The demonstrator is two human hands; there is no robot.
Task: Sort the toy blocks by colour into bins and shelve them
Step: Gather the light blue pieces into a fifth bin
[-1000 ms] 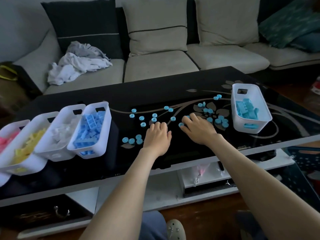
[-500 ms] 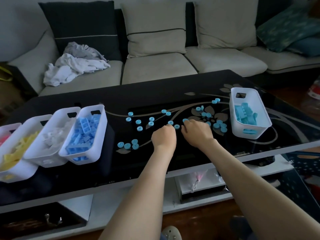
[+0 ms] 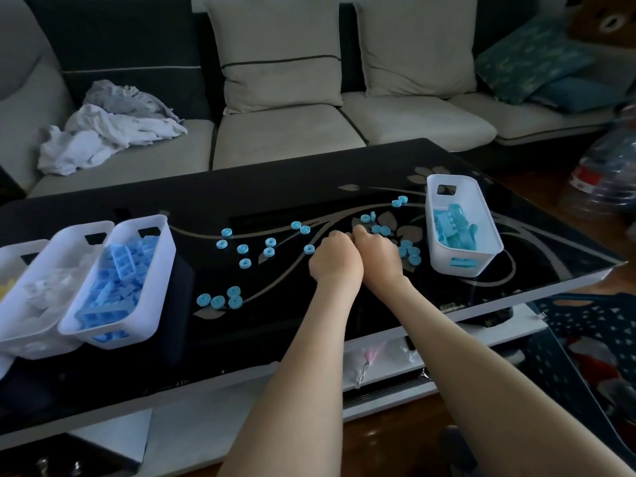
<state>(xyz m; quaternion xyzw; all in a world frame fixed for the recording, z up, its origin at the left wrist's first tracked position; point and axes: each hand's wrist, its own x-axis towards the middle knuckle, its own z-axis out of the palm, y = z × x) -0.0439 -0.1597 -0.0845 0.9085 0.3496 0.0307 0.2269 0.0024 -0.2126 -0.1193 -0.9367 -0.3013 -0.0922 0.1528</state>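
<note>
Several cyan round pieces (image 3: 242, 248) lie scattered on the black glass table (image 3: 241, 197); more cyan round pieces (image 3: 409, 253) sit near the right white bin (image 3: 481, 215), which holds cyan blocks. My left hand (image 3: 335, 258) and my right hand (image 3: 377, 253) rest side by side at the table's middle, knuckles touching. Both have fingers curled under, closed on small round pieces that the backs of the hands hide. At the left stands a white bin of blue blocks (image 3: 117, 280), then a bin of white blocks (image 3: 41, 290).
A yellow-block bin shows only as a sliver at the left edge (image 3: 5, 290). A sofa with cushions and crumpled cloth (image 3: 106, 132) stands behind the table. A lower shelf (image 3: 378, 359) runs under the tabletop. A patterned basket (image 3: 592, 332) is at the lower right.
Both hands moved forward and to the right and came together. Their fingers, spread on the table a second ago, are now curled. A round piece by the right fingertips is gone.
</note>
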